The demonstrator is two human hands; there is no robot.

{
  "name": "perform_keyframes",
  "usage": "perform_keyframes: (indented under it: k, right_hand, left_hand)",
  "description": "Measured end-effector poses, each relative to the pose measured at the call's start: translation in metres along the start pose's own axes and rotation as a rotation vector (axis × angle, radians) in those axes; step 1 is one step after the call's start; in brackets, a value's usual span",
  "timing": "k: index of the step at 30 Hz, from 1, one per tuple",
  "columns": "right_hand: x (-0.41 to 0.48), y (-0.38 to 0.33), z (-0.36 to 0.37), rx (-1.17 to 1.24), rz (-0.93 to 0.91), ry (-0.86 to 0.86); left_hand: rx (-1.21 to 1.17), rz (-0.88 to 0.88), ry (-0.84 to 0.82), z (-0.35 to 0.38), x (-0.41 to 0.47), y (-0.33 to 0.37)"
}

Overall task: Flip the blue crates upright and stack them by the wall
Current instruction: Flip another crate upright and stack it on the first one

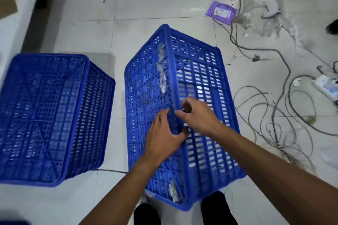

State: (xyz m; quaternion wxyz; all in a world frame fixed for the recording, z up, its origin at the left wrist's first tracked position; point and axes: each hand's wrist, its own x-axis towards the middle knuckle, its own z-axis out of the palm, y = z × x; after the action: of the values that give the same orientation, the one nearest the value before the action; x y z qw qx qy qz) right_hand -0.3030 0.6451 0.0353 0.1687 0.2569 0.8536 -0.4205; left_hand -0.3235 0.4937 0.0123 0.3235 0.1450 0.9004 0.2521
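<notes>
Both hands on the perforated blue plastic crate (182,115), inverted and tilted on the white tiled floor (146,5). Left hand (165,134) wraps its raised edge rib, fingers curled; right hand (196,115) pinches something small, can't tell what. Second slatted blue plastic crate (51,115) sits left, also inverted. Suggest gripping opposite rims before rolling over.

Perforated blue plastic crates (182,115), crinkled clear film (161,71), glossy pale floor tiles (146,5).
</notes>
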Motion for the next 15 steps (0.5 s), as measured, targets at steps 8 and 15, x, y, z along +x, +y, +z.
perform_keyframes:
  k: [8,15]
  right_hand:
    - [0.008,0.05,0.017,-0.285,0.199,0.047]
    - [0.012,0.08,0.039,-0.037,0.348,0.103]
  left_hand:
    - [0.054,-0.163,0.239,-0.047,0.001,-0.067]
    - [0.029,-0.263,0.209,-0.07,0.006,-0.116]
